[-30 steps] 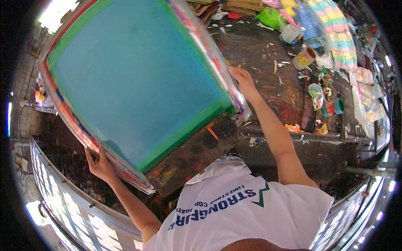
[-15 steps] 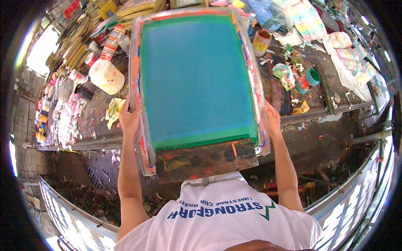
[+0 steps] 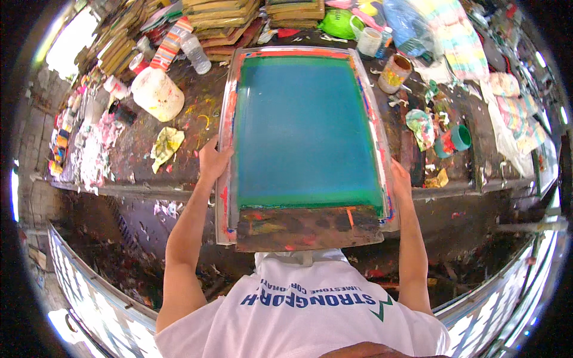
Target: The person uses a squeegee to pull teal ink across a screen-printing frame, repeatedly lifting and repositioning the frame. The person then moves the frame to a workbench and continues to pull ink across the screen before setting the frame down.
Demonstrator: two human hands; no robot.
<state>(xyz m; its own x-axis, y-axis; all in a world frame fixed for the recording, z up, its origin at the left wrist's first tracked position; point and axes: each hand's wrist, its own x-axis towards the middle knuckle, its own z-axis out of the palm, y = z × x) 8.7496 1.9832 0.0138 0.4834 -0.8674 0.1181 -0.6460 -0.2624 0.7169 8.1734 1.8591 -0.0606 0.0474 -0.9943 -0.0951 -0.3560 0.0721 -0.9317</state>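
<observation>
A screen-printing frame (image 3: 304, 131) lies in front of me, its mesh blue-green with a darker green border and its sides smeared with orange, red and white. My left hand (image 3: 214, 159) is closed on its left side, thumb over the rim. My right hand (image 3: 400, 178) holds the right side, with its fingers partly hidden by the edge. Across the frame's near end runs a dark, paint-stained board (image 3: 307, 230) with an orange mark. The frame's underside is out of sight.
The stained worktable (image 3: 197, 113) carries a white tub (image 3: 157, 94), a crumpled yellow cloth (image 3: 167, 146) and a plastic bottle (image 3: 196, 53) on the left. A paint-covered can (image 3: 394, 74), a green cup (image 3: 453, 141) and stained rags stand right. Stacks of worn frames (image 3: 221, 24) line the back.
The frame has gone lower and looks smaller, shifting right in view, with both hands still on its sides. More of the table's back, including the bottle, now shows beyond it.
</observation>
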